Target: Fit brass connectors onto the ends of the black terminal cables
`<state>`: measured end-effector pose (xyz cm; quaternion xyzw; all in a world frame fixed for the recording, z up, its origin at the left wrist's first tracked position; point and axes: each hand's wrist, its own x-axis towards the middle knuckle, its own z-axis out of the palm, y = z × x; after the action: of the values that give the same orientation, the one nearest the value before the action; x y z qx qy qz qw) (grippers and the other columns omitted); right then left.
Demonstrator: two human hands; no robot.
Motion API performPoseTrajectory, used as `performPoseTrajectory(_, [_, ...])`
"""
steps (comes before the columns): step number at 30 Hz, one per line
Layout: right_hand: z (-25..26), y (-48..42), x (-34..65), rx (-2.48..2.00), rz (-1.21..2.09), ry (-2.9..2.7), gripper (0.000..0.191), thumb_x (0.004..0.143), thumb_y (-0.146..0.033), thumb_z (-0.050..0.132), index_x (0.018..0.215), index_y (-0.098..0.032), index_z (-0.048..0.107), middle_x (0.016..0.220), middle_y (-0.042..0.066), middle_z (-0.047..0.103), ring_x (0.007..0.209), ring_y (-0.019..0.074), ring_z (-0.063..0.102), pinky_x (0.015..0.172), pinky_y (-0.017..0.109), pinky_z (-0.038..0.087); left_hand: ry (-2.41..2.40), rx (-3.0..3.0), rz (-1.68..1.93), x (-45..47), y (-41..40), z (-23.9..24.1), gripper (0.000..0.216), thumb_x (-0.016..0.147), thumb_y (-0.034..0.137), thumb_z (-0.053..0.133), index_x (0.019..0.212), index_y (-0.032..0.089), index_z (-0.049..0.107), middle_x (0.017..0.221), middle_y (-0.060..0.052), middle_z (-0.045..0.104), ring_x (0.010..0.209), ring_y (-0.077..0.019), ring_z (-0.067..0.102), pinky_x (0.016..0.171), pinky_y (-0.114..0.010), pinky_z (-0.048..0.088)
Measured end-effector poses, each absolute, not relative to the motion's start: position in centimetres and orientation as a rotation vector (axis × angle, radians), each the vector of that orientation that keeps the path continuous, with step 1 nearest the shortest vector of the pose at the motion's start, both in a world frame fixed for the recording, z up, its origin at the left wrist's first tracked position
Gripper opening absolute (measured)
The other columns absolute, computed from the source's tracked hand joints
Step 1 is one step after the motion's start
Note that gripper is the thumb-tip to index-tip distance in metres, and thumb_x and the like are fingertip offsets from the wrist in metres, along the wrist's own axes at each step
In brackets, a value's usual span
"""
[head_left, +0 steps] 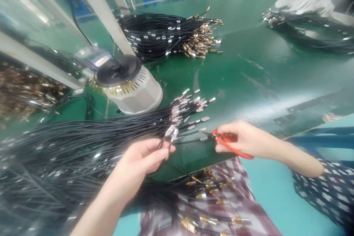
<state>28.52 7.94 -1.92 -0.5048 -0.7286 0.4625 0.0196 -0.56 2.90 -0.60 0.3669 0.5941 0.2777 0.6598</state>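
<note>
My left hand point(143, 160) is closed in a pinch on a couple of thin black cables point(167, 136) just behind their silver end caps. These belong to a big fan of black cables point(91, 136) lying across the green table point(249, 70), with silver tips spread at the middle point(188, 108). To the right, my right hand point(246, 140) is closed on red-handled snips point(226, 142), whose dark nose points left toward the cable ends.
A white round device with a black top point(129, 84) stands behind the cables. A second cable bundle with gold connectors point(171, 37) lies farther back, another bundle point(309, 33) at the far right. Gold-tipped cables point(210, 191) rest on my checked lap.
</note>
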Motion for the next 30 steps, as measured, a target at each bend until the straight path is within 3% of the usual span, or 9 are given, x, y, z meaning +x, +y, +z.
performPoseTrajectory(4, [-1.9,7.8,27.8,-1.380,1.169,-2.420,0.040,0.080,-0.055,0.066,0.068,-0.018,0.058,0.054,-0.005,0.052,0.052,0.0100,0.043,0.052,0.023,0.029,1.337,0.839,0.606,-0.3,2.6,-0.4,0.019,0.076,0.034,0.075,0.084,0.017,0.077,0.073,-0.001,0.065,0.055,-0.0063,0.039,0.050,-0.020,0.026])
performPoseTrajectory(9, [-1.3,7.7,26.7,-1.055,0.746,-2.494,0.035,0.074,-0.051,0.076,0.075,-0.019,0.062,0.064,-0.005,0.060,0.062,0.0105,0.054,0.070,0.027,0.031,1.283,0.988,0.589,-0.6,2.1,-0.7,0.017,0.083,0.034,0.068,0.087,0.020,0.076,0.090,-0.004,0.073,0.082,-0.0146,0.057,0.077,-0.024,0.040])
performPoseTrajectory(12, [-0.6,7.9,26.4,-0.985,0.564,-2.500,0.032,0.075,-0.049,0.076,0.080,-0.020,0.064,0.069,-0.004,0.064,0.066,0.0113,0.058,0.073,0.028,0.029,1.256,1.022,0.560,-0.7,1.8,-1.1,0.025,0.087,0.040,0.062,0.090,0.018,0.075,0.070,-0.001,0.066,0.061,-0.0108,0.049,0.062,-0.024,0.038])
performPoseTrajectory(15, [0.2,8.1,26.5,-0.964,0.404,-2.589,0.030,0.079,-0.049,0.072,0.077,-0.019,0.065,0.074,-0.002,0.068,0.068,0.0127,0.059,0.074,0.030,0.029,1.265,1.018,0.542,-0.4,1.6,-1.0,0.028,0.088,0.040,0.060,0.093,0.016,0.073,0.071,-0.001,0.062,0.055,-0.0088,0.039,0.052,-0.023,0.030])
performPoseTrajectory(22, [1.5,8.0,26.7,-0.872,0.196,-2.741,0.022,0.089,-0.039,0.060,0.080,-0.020,0.068,0.074,0.000,0.069,0.067,0.0142,0.059,0.076,0.033,0.029,1.273,1.066,0.573,0.3,1.7,-0.2,0.021,0.083,0.037,0.067,0.089,0.017,0.068,0.079,0.000,0.062,0.059,-0.0091,0.044,0.052,-0.021,0.033])
performPoseTrajectory(30, [2.4,7.8,26.3,-0.792,0.223,-2.836,0.016,0.087,-0.029,0.061,0.076,-0.019,0.066,0.068,-0.002,0.068,0.060,0.0137,0.051,0.075,0.034,0.028,1.415,1.333,0.526,1.2,1.1,0.4,0.024,0.086,0.038,0.058,0.079,0.019,0.071,0.073,-0.001,0.068,0.067,-0.0174,0.058,0.061,-0.026,0.045])
